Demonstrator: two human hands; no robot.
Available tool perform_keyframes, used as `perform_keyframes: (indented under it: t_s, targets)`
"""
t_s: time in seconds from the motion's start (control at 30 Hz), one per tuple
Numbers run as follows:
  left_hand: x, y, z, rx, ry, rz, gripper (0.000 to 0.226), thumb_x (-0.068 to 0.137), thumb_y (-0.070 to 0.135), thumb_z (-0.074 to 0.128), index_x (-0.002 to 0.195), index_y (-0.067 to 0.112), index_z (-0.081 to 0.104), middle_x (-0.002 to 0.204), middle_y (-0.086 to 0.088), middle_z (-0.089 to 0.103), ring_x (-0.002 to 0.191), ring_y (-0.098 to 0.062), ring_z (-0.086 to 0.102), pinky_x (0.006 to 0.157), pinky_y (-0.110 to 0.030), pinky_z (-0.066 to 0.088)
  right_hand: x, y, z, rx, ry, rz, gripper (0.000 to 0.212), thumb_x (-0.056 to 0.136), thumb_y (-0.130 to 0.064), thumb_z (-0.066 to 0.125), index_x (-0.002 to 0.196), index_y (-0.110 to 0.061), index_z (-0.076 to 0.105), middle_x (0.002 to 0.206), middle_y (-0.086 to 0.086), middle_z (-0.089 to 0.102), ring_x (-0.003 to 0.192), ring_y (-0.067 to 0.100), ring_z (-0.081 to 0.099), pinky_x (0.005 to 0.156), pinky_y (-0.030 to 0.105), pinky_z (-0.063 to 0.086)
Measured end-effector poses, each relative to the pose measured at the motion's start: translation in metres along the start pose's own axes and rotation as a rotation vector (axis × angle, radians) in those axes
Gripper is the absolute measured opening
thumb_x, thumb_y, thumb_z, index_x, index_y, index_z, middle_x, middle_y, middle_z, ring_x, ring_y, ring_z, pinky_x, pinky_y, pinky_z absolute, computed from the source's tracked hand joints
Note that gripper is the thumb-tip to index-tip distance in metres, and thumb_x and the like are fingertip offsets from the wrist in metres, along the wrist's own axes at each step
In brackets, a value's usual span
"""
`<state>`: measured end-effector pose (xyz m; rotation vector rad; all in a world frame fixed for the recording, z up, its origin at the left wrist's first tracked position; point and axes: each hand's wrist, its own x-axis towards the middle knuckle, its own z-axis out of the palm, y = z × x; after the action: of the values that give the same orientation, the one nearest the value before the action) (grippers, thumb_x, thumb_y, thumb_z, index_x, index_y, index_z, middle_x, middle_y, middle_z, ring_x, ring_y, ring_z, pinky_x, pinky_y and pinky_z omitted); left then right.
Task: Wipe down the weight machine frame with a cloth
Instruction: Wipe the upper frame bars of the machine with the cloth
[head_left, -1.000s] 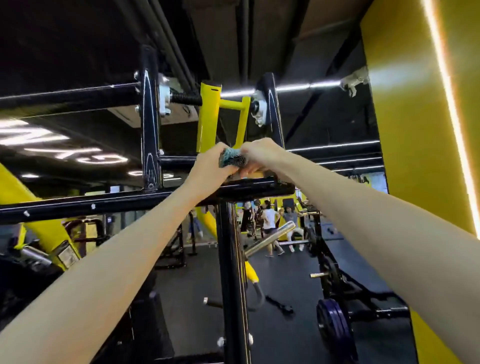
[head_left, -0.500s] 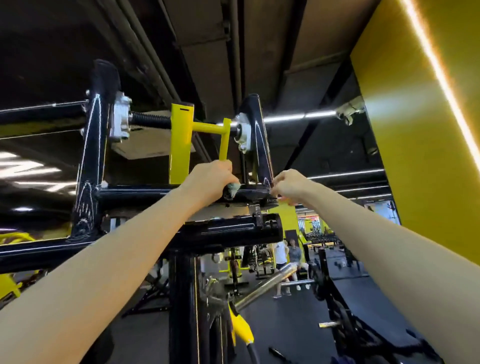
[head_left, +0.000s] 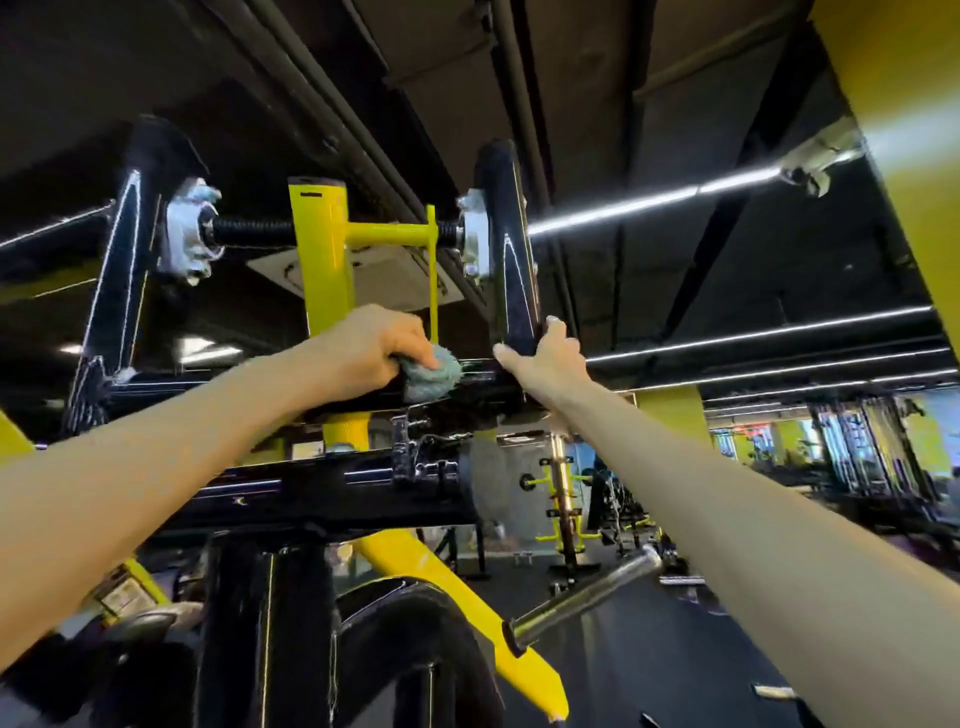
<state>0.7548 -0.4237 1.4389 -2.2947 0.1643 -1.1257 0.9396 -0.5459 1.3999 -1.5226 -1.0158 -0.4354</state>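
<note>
The black weight machine frame (head_left: 332, 488) fills the middle of the view, with a yellow lever arm (head_left: 323, 270) pivoting between two black uprights. My left hand (head_left: 371, 345) grips a bunched grey-green cloth (head_left: 434, 371) and presses it on the upper black crossbar (head_left: 483, 374). My right hand (head_left: 545, 358) holds the base of the right black upright (head_left: 511, 249), thumb on its near side and fingers wrapped behind it.
A chrome weight peg (head_left: 587, 597) sticks out at lower right from the yellow arm. A thick black post (head_left: 265, 639) stands below. A yellow wall (head_left: 904, 130) is at right. More gym machines (head_left: 857, 457) stand far behind.
The view has tilted up and come closer to the frame top. My left hand slid the cloth right along the crossbar. My right hand moved up onto the right upright.
</note>
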Motion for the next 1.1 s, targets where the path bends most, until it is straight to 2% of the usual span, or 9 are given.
perform_keyframes:
  t_s: [0.07, 0.17, 0.3, 0.47, 0.67, 0.77, 0.9, 1.0, 1.1]
  targets:
    - [-0.014, -0.008, -0.008, -0.019, 0.031, -0.058, 0.046, 0.062, -0.028, 0.061, 0.090, 0.005, 0.077, 0.091, -0.014, 0.071, 0.086, -0.015, 0.063, 0.077, -0.031, 0.047, 0.006, 0.006, 0.003, 0.088, 0.002, 0.004, 0.083, 0.088, -0.046, 0.061, 0.150, -0.012, 0.018, 0.143, 0.016, 0.040, 0.126, 0.035, 0.045, 0.104, 0.048, 0.040]
    - [0.013, 0.013, 0.004, -0.017, 0.063, -0.109, 0.044, 0.067, -0.026, 0.058, 0.091, 0.005, 0.077, 0.094, -0.014, 0.072, 0.089, -0.026, 0.067, 0.079, -0.036, 0.053, 0.011, 0.014, 0.006, 0.169, -0.004, 0.045, 0.081, 0.084, -0.048, 0.064, 0.146, -0.015, 0.024, 0.138, 0.013, 0.045, 0.121, 0.033, 0.050, 0.101, 0.047, 0.044]
    - [0.041, 0.041, 0.021, -0.058, -0.004, -0.129, 0.042, 0.075, -0.021, 0.053, 0.096, 0.006, 0.076, 0.100, -0.015, 0.072, 0.098, -0.028, 0.066, 0.087, -0.039, 0.051, 0.011, 0.022, 0.008, 0.253, -0.013, 0.110, 0.086, 0.080, -0.053, 0.068, 0.144, -0.012, 0.027, 0.136, 0.013, 0.047, 0.123, 0.032, 0.048, 0.104, 0.045, 0.041]
    - [0.007, 0.006, -0.016, -0.008, -0.105, -0.340, 0.037, 0.078, -0.019, 0.057, 0.098, 0.006, 0.075, 0.101, -0.015, 0.071, 0.100, -0.027, 0.064, 0.091, -0.041, 0.048, 0.016, 0.026, 0.008, 0.387, -0.084, 0.118, 0.080, 0.085, -0.044, 0.067, 0.145, -0.010, 0.027, 0.127, 0.007, 0.053, 0.112, 0.024, 0.055, 0.101, 0.039, 0.045]
    - [0.044, 0.039, 0.017, -0.159, -0.049, -0.201, 0.042, 0.075, -0.020, 0.057, 0.090, 0.015, 0.075, 0.099, -0.012, 0.072, 0.099, -0.024, 0.065, 0.089, -0.044, 0.050, 0.013, 0.020, 0.015, 0.587, -0.089, 0.170, 0.075, 0.082, -0.036, 0.074, 0.141, -0.014, 0.034, 0.118, 0.007, 0.061, 0.105, 0.026, 0.062, 0.096, 0.044, 0.050]
    - [0.015, 0.004, -0.013, -0.183, -0.168, -0.379, 0.039, 0.079, -0.016, 0.062, 0.088, 0.021, 0.070, 0.108, -0.011, 0.069, 0.104, -0.019, 0.062, 0.097, -0.042, 0.047, 0.013, 0.023, 0.012, 0.641, -0.109, 0.200, 0.071, 0.087, -0.036, 0.069, 0.142, -0.011, 0.033, 0.118, 0.006, 0.058, 0.107, 0.023, 0.060, 0.099, 0.041, 0.048]
    - [0.030, 0.014, -0.002, -0.156, -0.086, -0.360, 0.040, 0.076, -0.022, 0.056, 0.089, 0.012, 0.073, 0.105, -0.015, 0.069, 0.105, -0.026, 0.061, 0.094, -0.046, 0.048, 0.012, 0.027, 0.010, 0.649, -0.020, 0.236, 0.055, 0.096, -0.044, 0.052, 0.140, -0.012, 0.042, 0.088, -0.003, 0.056, 0.094, 0.018, 0.057, 0.089, 0.032, 0.047]
    - [0.056, 0.043, 0.023, -0.145, -0.065, -0.216, 0.045, 0.072, -0.024, 0.051, 0.092, 0.009, 0.076, 0.101, -0.015, 0.071, 0.102, -0.024, 0.063, 0.090, -0.039, 0.050, 0.008, 0.022, 0.011, 0.647, -0.004, 0.245, 0.055, 0.094, -0.046, 0.053, 0.137, -0.014, 0.046, 0.103, 0.002, 0.059, 0.104, 0.023, 0.058, 0.096, 0.040, 0.048]
    - [0.036, 0.023, 0.009, -0.185, -0.105, -0.214, 0.049, 0.078, -0.021, 0.055, 0.095, 0.022, 0.072, 0.109, -0.011, 0.070, 0.108, -0.019, 0.063, 0.094, -0.029, 0.049, 0.011, 0.022, 0.009, 0.624, -0.012, 0.237, 0.053, 0.093, -0.043, 0.056, 0.136, -0.013, 0.047, 0.115, 0.004, 0.059, 0.107, 0.023, 0.057, 0.099, 0.040, 0.046]
